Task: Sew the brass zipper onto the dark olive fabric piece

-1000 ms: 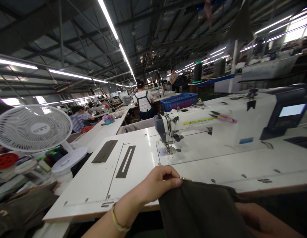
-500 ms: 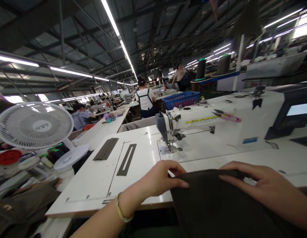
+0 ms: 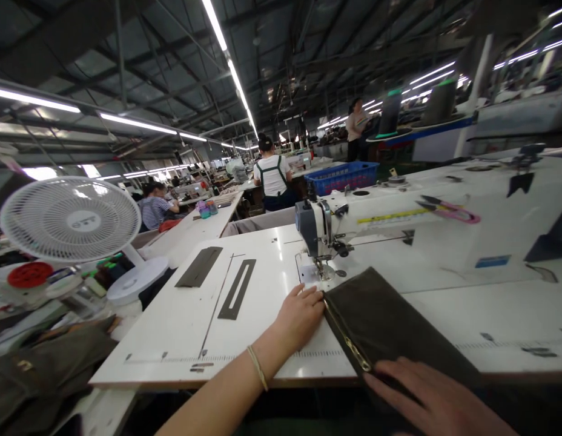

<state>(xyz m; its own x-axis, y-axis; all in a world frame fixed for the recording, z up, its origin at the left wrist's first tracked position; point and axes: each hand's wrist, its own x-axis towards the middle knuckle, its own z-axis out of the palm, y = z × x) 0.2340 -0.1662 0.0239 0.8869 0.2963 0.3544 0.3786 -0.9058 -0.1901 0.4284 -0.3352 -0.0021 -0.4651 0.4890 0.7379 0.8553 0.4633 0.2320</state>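
Note:
A dark olive fabric panel (image 3: 399, 321) with a brass zipper (image 3: 351, 345) along its left edge lies on the white sewing table. My left hand (image 3: 301, 315) is closed at the panel's upper left corner, just in front of the needle area. Near the zipper's lower end, my right hand (image 3: 426, 390) grips the front edge of the panel, fingers on top. The sewing machine (image 3: 320, 236) stands right behind the panel, its presser foot (image 3: 325, 270) apart from the fabric.
Left on the table lie a slotted dark strip (image 3: 237, 290) and a dark fabric piece (image 3: 199, 266). A white fan (image 3: 72, 218) stands at the far left. Pink-handled scissors (image 3: 449, 211) rest on the machine. Behind are a blue crate (image 3: 342, 178) and several people.
The panel has come down from my raised hands onto the table and turned, so its zipper now shows. My left hand moved to its corner; my right hand moved down and nearer to me.

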